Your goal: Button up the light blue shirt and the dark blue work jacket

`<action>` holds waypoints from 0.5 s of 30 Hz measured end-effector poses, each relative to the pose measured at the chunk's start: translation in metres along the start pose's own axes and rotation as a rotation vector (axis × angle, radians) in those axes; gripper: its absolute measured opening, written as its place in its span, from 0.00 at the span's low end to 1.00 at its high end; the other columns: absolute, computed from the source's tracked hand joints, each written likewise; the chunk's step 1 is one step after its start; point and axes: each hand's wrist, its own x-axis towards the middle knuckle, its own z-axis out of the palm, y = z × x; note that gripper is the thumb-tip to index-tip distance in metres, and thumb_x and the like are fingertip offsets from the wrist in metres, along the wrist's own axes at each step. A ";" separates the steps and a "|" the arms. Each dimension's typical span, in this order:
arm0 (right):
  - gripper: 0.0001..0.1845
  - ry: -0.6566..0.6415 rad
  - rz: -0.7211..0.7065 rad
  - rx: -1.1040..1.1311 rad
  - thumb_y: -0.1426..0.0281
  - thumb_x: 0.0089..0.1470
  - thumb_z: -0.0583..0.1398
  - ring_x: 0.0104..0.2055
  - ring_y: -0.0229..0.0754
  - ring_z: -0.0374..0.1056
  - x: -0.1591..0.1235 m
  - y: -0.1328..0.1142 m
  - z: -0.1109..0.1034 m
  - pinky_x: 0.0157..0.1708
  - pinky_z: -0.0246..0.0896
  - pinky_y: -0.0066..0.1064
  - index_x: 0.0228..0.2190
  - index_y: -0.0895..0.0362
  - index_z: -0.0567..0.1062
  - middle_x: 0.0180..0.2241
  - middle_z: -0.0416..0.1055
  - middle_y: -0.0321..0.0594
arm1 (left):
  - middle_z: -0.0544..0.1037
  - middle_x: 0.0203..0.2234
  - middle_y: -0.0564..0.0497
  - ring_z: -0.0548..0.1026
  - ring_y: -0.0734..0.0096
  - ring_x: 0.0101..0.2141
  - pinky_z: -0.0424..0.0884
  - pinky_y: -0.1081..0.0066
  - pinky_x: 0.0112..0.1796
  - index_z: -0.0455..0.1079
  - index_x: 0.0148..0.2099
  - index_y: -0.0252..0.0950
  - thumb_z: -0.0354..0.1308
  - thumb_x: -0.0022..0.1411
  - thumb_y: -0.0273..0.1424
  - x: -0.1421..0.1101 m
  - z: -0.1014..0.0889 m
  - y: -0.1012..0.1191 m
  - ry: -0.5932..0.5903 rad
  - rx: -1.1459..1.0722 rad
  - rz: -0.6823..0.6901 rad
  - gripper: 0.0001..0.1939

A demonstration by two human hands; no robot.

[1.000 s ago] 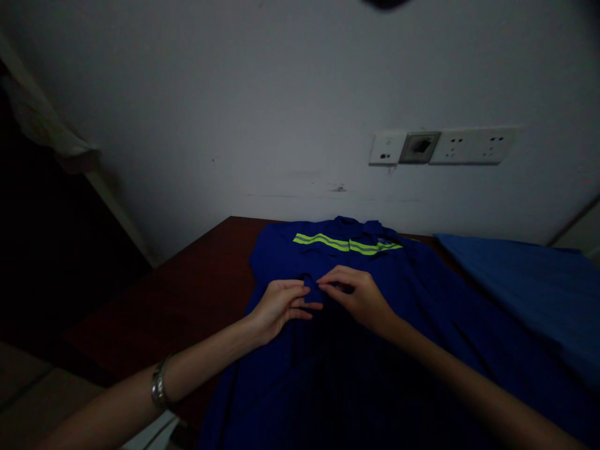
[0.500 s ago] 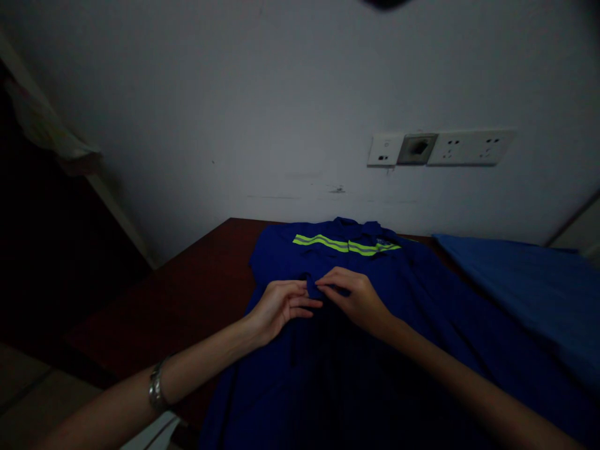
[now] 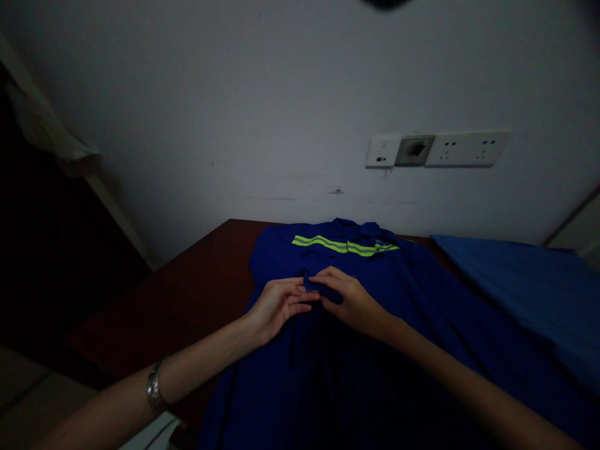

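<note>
A dark blue work jacket with a yellow-green and grey reflective strip across the chest lies spread out, collar toward the wall. Near its front opening, my left hand pinches a raised fold of the cloth between thumb and fingers, the lower fingers stretched beneath it. From the other side my right hand grips the same raised edge, its index finger above the fold and thumb below. The fingertips of both hands almost meet. Whether a button sits between them is hidden in the dark cloth.
Under the jacket is a dark red wooden tabletop. A lighter blue folded cloth lies at the right. The white wall rises behind, with a row of sockets. A pale cloth hangs at the far left.
My right hand has shifted slightly left, and its fingers have spread from a tight pinch around the fold. My left hand has hardly moved.
</note>
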 end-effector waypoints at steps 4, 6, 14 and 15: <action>0.17 0.071 -0.015 -0.029 0.79 0.51 0.53 0.39 0.39 0.66 -0.002 0.008 0.006 0.40 0.64 0.33 0.42 0.56 0.71 0.37 0.69 0.43 | 0.75 0.36 0.41 0.74 0.75 0.29 0.70 0.78 0.27 0.68 0.39 0.27 0.50 0.46 0.18 -0.002 0.001 0.003 -0.043 -0.004 -0.063 0.16; 0.16 0.100 -0.007 -0.023 0.79 0.51 0.53 0.39 0.39 0.66 -0.002 0.009 0.006 0.40 0.63 0.33 0.41 0.57 0.72 0.36 0.69 0.43 | 0.75 0.35 0.42 0.72 0.76 0.24 0.69 0.77 0.23 0.66 0.43 0.28 0.51 0.47 0.19 -0.004 0.000 0.006 -0.045 0.046 -0.073 0.18; 0.13 0.098 0.247 0.218 0.75 0.49 0.57 0.38 0.38 0.67 0.003 0.010 -0.004 0.36 0.64 0.30 0.37 0.55 0.75 0.36 0.71 0.40 | 0.70 0.24 0.52 0.65 0.79 0.20 0.61 0.77 0.21 0.70 0.39 0.33 0.57 0.51 0.30 -0.001 -0.005 0.022 0.021 0.760 0.401 0.12; 0.12 0.095 0.272 0.268 0.75 0.49 0.57 0.38 0.38 0.67 0.003 0.010 -0.004 0.37 0.64 0.30 0.37 0.55 0.76 0.36 0.71 0.40 | 0.72 0.27 0.51 0.68 0.75 0.26 0.64 0.75 0.26 0.71 0.39 0.34 0.58 0.50 0.30 0.001 -0.005 0.025 0.023 0.887 0.543 0.12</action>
